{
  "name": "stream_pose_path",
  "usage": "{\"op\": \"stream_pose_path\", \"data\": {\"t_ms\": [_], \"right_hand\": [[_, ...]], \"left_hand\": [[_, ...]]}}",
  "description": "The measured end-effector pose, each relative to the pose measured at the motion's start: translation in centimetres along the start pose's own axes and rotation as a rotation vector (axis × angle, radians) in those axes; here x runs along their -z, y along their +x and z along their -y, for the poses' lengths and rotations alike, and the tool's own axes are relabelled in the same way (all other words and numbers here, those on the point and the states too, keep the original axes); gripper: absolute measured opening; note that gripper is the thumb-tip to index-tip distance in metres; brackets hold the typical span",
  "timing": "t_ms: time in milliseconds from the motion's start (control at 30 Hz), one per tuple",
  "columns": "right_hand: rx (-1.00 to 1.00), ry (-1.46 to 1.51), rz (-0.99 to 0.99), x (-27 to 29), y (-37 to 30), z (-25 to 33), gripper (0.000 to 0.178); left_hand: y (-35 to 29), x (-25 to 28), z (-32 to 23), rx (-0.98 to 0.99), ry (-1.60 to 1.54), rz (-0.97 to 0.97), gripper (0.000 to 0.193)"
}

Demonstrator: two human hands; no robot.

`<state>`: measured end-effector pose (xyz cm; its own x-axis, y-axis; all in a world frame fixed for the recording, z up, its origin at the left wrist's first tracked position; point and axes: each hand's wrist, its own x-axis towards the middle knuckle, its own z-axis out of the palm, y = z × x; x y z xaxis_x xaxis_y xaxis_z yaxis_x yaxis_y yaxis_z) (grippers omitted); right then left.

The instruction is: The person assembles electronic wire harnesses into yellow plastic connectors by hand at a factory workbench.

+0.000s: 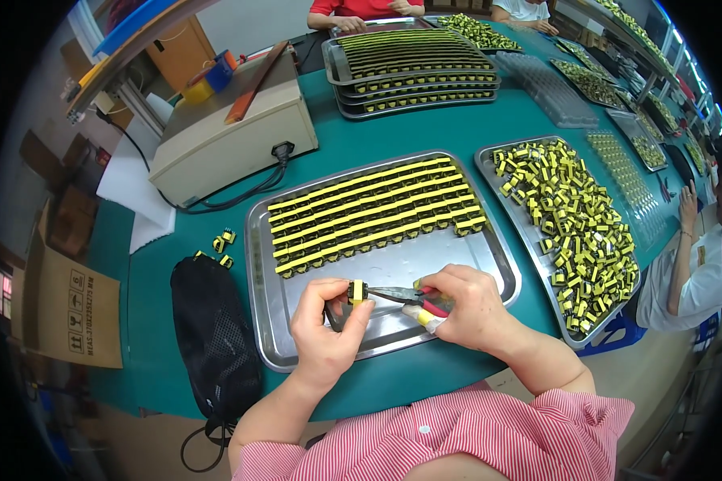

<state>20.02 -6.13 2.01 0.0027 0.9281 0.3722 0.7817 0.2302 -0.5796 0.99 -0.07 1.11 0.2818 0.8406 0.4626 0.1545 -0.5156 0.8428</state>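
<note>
Between the thumb and fingers of my left hand (326, 322) is a small transformer (358, 292), black with a yellow tape band. My right hand (472, 309) is closed round needle-nose pliers (393, 294) with red handles. Their jaw tips point left and reach the transformer's right side; whether they grip a pin is too small to tell. Both hands are over the near part of a metal tray (271, 321). Rows of similar yellow-banded transformers (369, 212) stand packed in its far part.
At right, another tray (483, 160) holds a loose heap of transformers. A black mesh pouch (212, 329) lies left, with several loose transformers (226, 238) beyond it. A beige machine (241, 128) with a cable stands far left. Stacked trays (349, 112) and co-workers (361, 12) are farther back.
</note>
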Motion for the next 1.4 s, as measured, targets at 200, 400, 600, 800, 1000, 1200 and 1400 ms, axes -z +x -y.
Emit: {"op": "stream_pose_path", "data": {"t_ms": [200,400,600,800,1000,1200,1400], "right_hand": [[-0.029,0.016,0.005,0.0,0.0,0.1,0.025],[-0.053,0.008,0.007,-0.1,0.0,-0.1,0.025],[-0.076,-0.016,0.035,-0.1,-0.1,0.0,0.025],[-0.087,0.000,0.005,-0.7,0.2,0.3,0.029],[-0.380,0.468,0.215,0.1,0.6,0.6,0.025],[-0.707,1.283,0.427,-0.7,0.5,0.3,0.028],[-0.775,1.472,0.405,-0.8,0.2,0.7,0.026]], "left_hand": [[-0.2,0.0,-0.1,-0.003,0.042,0.034,0.031],[-0.1,-0.2,0.1,-0.033,0.081,0.026,0.029],[-0.2,-0.4,0.4,0.002,0.072,0.026,0.028],[0.0,-1.2,0.8,0.265,-0.282,-0.067,0.030],[0.2,-0.5,1.1,0.543,-0.605,0.129,0.033],[-0.8,-1.1,1.4,0.526,-0.652,0.289,0.031],[-1.3,-1.6,1.6,0.530,-0.632,0.353,0.034]]}}
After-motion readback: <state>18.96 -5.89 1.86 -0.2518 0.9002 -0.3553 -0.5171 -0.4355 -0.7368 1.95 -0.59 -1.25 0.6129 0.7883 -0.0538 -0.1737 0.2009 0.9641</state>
